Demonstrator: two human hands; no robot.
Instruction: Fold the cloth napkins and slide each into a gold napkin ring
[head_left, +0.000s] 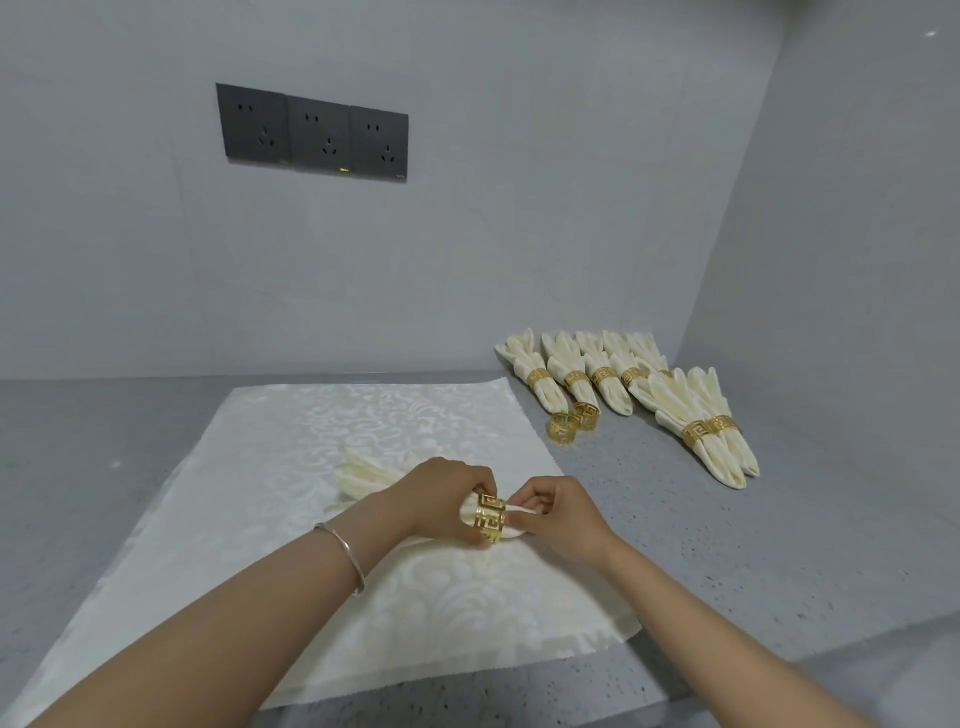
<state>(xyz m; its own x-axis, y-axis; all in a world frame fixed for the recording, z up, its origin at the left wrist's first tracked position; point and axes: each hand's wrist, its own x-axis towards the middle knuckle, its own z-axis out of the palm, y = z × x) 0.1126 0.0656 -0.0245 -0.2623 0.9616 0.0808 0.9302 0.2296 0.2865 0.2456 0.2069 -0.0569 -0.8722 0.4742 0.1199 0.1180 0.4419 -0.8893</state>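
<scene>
Hands meet in the lower middle of the frame, two of them, at the ends of two bare arms. The left hand (447, 499) pinches one gold ring (491, 519) between its thumb and curled fingers. The right hand (558, 514) pinches the thin end of one folded napkin (363, 475) just to the right of the ring. The napkin goes through the ring, and its wide, fanned end sticks out up and to the left past the left hand. One thin bracelet (343, 556) sits on the left wrist.

Under the hands lies one big flat cloth (291, 457) with a swirly pattern. Its near right corner comes close to the front edge of the gray counter (753, 571). Bare counter shows to the left of the cloth and, wider, to the right of the hands.

Farther back, at the right of the frame, two loose gold rings (562, 429) sit touching each other, just past the cloth's far right corner. Behind and beside them lie the finished napkins (675, 410), each inside its own gold ring. I count six rings with napkins in them: four in a row at the back and two side by side nearer the right. One more napkin may hide behind, but I cannot tell.

The row ends near the corner where the back wall meets the right wall. Three dark sockets (311, 135) sit in a line on the back wall, in the upper left.
</scene>
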